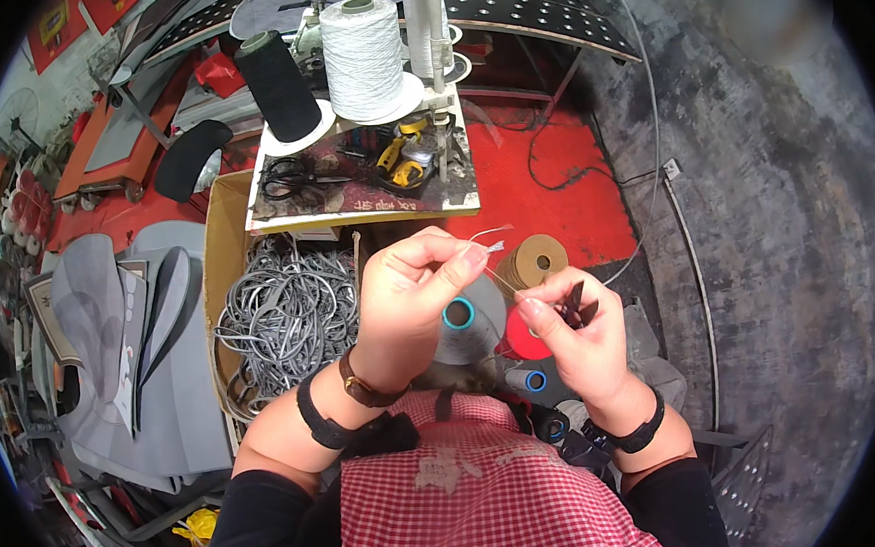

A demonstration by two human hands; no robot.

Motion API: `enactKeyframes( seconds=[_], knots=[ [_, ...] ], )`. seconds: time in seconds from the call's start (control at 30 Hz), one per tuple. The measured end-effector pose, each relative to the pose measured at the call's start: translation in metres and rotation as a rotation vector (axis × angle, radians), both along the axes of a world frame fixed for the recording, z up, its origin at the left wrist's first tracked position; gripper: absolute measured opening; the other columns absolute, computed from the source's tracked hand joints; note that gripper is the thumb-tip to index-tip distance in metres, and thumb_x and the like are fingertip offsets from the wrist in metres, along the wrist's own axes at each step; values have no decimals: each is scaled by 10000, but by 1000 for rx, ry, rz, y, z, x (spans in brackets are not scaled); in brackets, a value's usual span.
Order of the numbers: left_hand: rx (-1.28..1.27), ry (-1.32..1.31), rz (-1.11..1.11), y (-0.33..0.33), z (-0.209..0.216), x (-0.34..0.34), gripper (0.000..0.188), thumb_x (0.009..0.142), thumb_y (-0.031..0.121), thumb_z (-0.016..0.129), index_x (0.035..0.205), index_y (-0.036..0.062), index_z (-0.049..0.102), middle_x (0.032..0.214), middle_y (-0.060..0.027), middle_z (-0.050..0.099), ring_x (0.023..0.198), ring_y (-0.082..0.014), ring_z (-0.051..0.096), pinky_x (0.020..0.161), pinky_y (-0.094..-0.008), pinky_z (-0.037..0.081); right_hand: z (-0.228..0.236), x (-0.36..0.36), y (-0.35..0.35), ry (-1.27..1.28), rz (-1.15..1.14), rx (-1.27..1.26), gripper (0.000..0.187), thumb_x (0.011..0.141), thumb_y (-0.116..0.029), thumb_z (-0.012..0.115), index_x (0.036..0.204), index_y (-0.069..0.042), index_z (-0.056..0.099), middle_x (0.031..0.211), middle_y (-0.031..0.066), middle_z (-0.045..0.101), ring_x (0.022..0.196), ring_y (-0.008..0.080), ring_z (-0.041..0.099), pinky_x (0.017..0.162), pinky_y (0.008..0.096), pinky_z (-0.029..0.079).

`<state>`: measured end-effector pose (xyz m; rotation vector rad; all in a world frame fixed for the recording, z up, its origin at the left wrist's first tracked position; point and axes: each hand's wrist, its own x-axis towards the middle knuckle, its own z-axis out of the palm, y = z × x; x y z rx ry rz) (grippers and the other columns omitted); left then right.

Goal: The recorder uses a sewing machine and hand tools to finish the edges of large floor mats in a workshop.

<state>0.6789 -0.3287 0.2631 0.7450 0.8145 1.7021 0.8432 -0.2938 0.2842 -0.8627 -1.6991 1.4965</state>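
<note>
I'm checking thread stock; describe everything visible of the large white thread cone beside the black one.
The large white thread cone, thickly wound, stands upright on a round white disc at the far side of the small, worn table. It tapers slightly toward the top, where a hollow grey-green core shows. The black thread cone is to its left.

The small table (304,222) bears scissors (294,178) and yellow tools (407,174).

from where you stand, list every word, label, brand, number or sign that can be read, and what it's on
I won't copy wording, but marks show here:
White-edged rectangular board: short line of characters near its front edge, small and blurred.
Red rectangular wall poster: too blurred to read.
Brown-bordered pale sheet: one large dark mark, unclear.
</note>
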Motion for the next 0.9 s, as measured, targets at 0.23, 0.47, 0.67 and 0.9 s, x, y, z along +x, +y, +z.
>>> enactKeyframes(
  seconds=[0.23, 0.47, 0.67, 0.9],
  knots=[
    [31, 56, 14, 0, 3, -6, 72, 820, 52, 588, 780, -5, 605, 771, -25, 544, 654, -66, 460, 597, -197, 354, 2, 15, 0, -199, 85, 572, 132, 682, 69, 621, 794, -2, 613, 598, 59, 508, 500, 122, 490, 441, 235, 357],
    [54, 182, 5, 2, 5, -4, 54, 780, 24, 620, 735, -6, 615, 721, -22, 543, 624, -64, 454, 569, -201, 351, 17, 26, 3, -354, 303, 948, 281, 540, -148, 642, 810, -75, 614, 596, 16, 453, 458, 157, 499, 398, 277, 370],
    [239, 984, -85, 7, -9, 0, 67, 665, 84, 685, 656, 52, 627, 670, -62, 568, 643, -196, 531, 601, -304, 420, 55, 11, 18, -331, 347, 1259, 253, 551, -193, 600, 775, -79, 635, 609, -2, 453, 421, 142, 449, 378, 271, 335],
    [402, 786, -113, -4, 1, -5, 93, 644, 34, 715, 696, 49, 639, 706, -51, 613, 689, -173, 561, 629, -279, 454, 38, 0, 41, -268, 201, 589, 151, 638, 73, 609, 764, -9, 625, 636, 61, 546, 549, 148, 548, 493, 243, 418]
  ],
)
